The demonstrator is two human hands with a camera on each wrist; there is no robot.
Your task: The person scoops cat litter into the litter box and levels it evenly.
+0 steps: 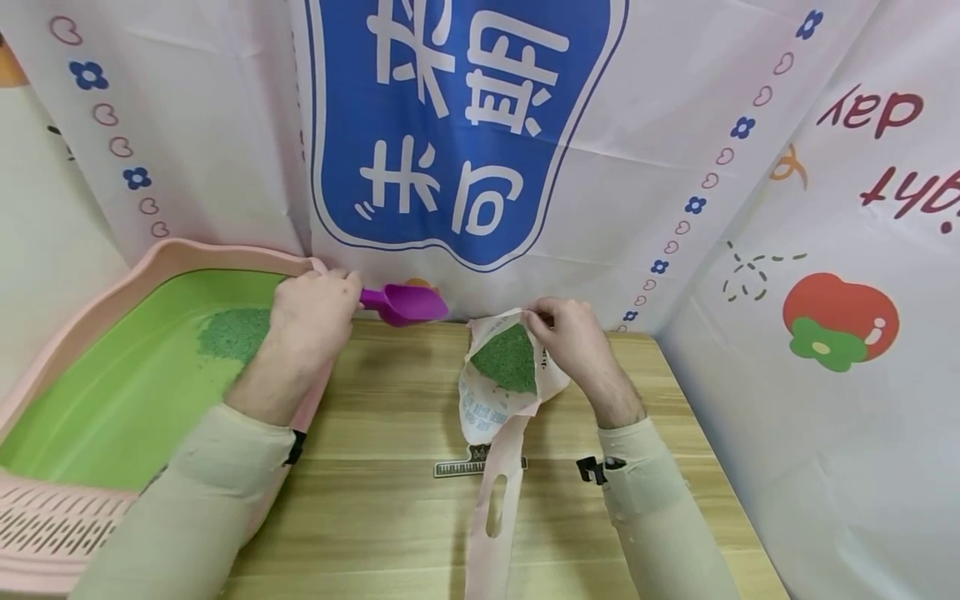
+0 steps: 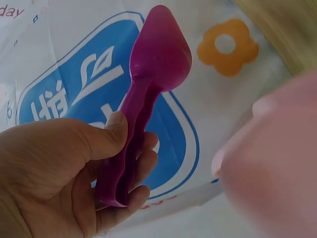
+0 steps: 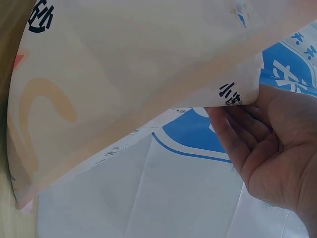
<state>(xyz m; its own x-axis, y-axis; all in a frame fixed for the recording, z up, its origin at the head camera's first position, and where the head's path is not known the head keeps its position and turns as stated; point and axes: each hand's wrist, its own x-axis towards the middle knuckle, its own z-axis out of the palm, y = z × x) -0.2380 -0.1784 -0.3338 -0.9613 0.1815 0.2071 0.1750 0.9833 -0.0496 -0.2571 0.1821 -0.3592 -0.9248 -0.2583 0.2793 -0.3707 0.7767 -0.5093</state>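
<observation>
My left hand [image 1: 315, 312] grips the handle of a purple scoop [image 1: 411, 305], which it holds up beside the right rim of the litter box. The left wrist view shows the thumb and fingers round the handle of that scoop [image 2: 161, 54]. My right hand [image 1: 573, 342] pinches the top edge of a white paper bag [image 1: 483, 408], keeping its mouth spread; green granules [image 1: 508, 360] show inside. In the right wrist view, the bag's printed side [image 3: 124, 59] fills much of the picture, its corner between thumb and fingers [image 3: 230, 136].
At left stands a litter box with a pink rim [image 1: 217, 250], a green inside [image 1: 135, 392] and a small patch of green granules [image 1: 236, 333]. A black clip [image 1: 459, 467] lies by the bag on the wooden table [image 1: 375, 517]. A torn pale strip [image 1: 491, 542] trails forward.
</observation>
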